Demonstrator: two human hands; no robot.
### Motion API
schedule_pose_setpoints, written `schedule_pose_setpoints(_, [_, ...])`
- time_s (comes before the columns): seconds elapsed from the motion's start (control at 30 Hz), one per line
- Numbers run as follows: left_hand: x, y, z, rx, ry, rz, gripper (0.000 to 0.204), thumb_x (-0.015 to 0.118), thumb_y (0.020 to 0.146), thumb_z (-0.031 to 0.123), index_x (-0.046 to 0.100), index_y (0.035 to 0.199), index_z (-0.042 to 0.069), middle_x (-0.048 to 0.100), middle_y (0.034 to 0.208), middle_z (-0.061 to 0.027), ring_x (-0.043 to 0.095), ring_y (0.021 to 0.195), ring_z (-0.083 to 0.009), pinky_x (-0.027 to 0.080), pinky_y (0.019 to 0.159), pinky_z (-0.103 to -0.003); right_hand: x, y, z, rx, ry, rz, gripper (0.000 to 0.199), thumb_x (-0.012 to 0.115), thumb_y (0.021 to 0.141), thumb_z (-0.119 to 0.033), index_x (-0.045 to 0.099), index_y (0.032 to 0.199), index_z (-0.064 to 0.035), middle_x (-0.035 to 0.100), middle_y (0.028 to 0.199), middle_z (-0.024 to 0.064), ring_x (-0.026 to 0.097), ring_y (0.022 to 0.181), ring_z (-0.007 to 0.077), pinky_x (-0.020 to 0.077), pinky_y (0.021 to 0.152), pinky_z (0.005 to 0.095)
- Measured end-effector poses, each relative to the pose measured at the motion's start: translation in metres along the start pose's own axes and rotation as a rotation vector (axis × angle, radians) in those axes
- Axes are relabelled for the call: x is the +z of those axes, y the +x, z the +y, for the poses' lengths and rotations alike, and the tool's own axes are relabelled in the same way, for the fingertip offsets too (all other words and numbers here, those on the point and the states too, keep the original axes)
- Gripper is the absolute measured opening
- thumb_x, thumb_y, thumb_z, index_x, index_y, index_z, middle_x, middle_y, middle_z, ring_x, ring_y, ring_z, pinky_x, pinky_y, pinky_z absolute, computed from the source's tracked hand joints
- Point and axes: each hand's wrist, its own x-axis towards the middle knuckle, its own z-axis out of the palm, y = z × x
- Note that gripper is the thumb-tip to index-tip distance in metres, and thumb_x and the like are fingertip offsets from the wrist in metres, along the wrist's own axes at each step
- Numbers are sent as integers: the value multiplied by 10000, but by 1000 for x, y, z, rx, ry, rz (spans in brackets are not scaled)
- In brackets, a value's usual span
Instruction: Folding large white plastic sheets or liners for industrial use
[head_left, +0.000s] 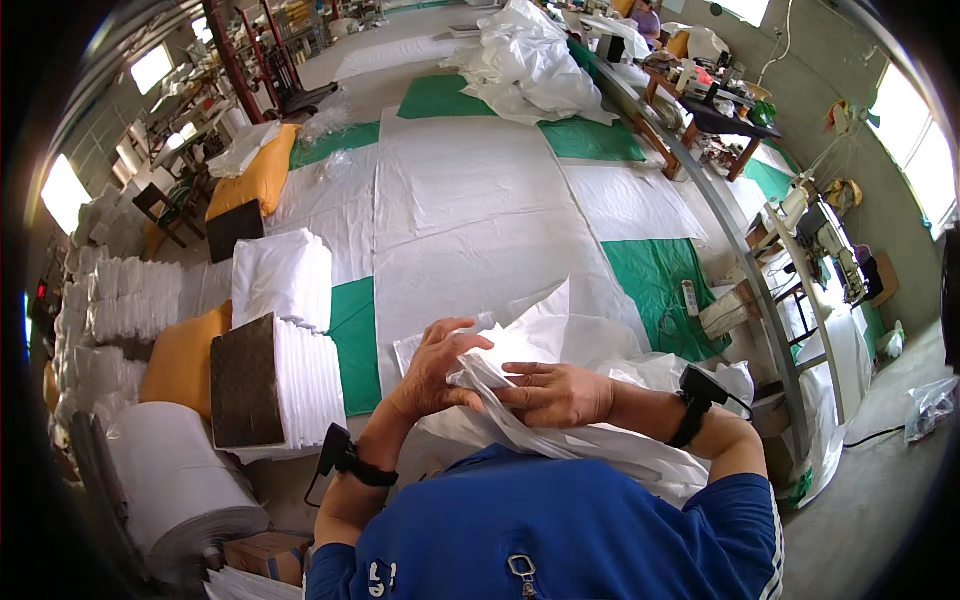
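A thin white sheet [600, 345], plastic or fabric, is bunched up in front of my body and spreads off to the right. My left hand [436, 372] has its fingers curled round a gathered edge of it, thumb below. Close beside it, my right hand [556, 394] pinches the same folded edge, fingers pointing left. One corner of the sheet stands up in a peak beyond my hands. Folds hide some of my fingertips. Each forearm wears a black strap with a small device.
White panels and green cloth [660, 290] cover the floor ahead. At left stand a stack of folded white sheets [305, 375], orange sacks [180, 365] and a large white roll [175, 480]. A metal rail [735, 240] and sewing machine [835, 240] line the right. A white heap [530, 65] lies far off.
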Motion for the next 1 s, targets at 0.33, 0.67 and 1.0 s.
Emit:
schedule_pose_setpoints(0.33, [84,46,35,-339,-295,231,439,812,650,390,554,694,39,542,572,-104,534,496,-251,444,488,-342,-48,-25,-52,766,-80,288,395,709,736,-147,574,1104,-95,581,1143,172,592,1024,333,474,879,406])
schedule_pose_setpoints(0.67, [102,19,52,319,-457,-246,234,718,707,118,584,892,68,583,846,-114,599,728,-294,491,616,-359,-25,-27,-178,1298,-296,218,436,724,697,-50,534,1089,-54,626,851,161,633,767,340,494,670,390])
schedule_pose_setpoints(1.0, [136,-39,159,504,-619,-301,153,672,719,93,523,732,65,503,677,-83,567,610,-273,467,508,-370,59,11,-310,1900,-103,1295,277,780,693,-38,615,915,-45,656,817,78,627,758,179,490,686,282])
